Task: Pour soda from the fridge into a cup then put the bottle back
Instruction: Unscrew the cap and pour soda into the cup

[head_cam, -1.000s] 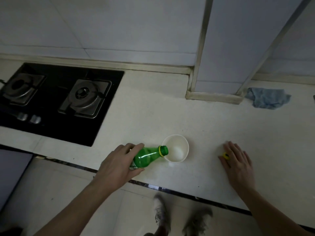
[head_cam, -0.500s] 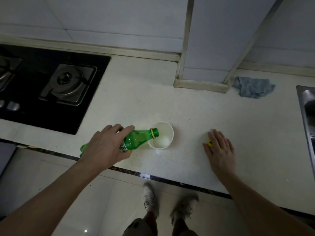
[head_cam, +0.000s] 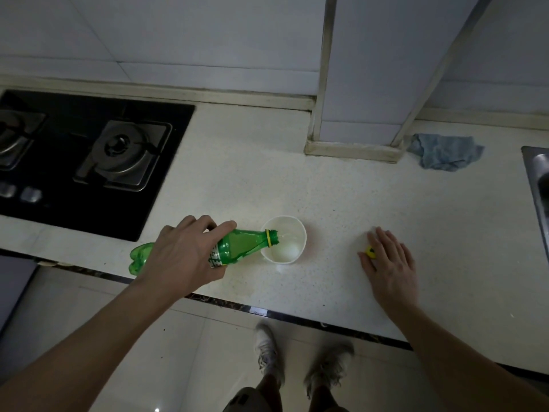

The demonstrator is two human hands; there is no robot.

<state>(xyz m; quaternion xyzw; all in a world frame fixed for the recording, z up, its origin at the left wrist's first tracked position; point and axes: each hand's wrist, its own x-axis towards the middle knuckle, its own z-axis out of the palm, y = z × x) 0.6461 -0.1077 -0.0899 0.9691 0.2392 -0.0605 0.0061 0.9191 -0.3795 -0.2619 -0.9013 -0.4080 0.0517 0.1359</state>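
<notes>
The green soda bottle (head_cam: 237, 246) is tipping further than it was half a second ago: its base is now riding up behind my left hand (head_cam: 185, 257) and a thin clear stream is leaving the open mouth, where before the neck was only reaching the rim. I am reading that as the pour properly under way, so the first half of the task is being done now and the recapping and the trip back to the fridge are still ahead.

Working outward from the fingers (head_cam: 221, 227): they are wrapping over the top of the bottle's middle, just behind the label, closed around it with the thumb hidden underneath (so I cannot see how firm the grip is). The bottle is lying close to level, its yellow neck ring over the near-left rim of the white paper cup (head_cam: 292, 233), and pale liquid is pooling in the cup's bottom.

My right hand (head_cam: 392, 264) is resting flat on the white countertop (head_cam: 326, 197), fingers spread and holding nothing, well apart from the cup. The yellow bottle cap (head_cam: 370, 252) is sitting by its thumb side; I cannot tell if they are touching.

Further out, the black gas hob (head_cam: 89, 156) is lying to the left, a blue cloth (head_cam: 444, 151) by the wall and a steel sink edge (head_cam: 534, 179) at far right.
</notes>
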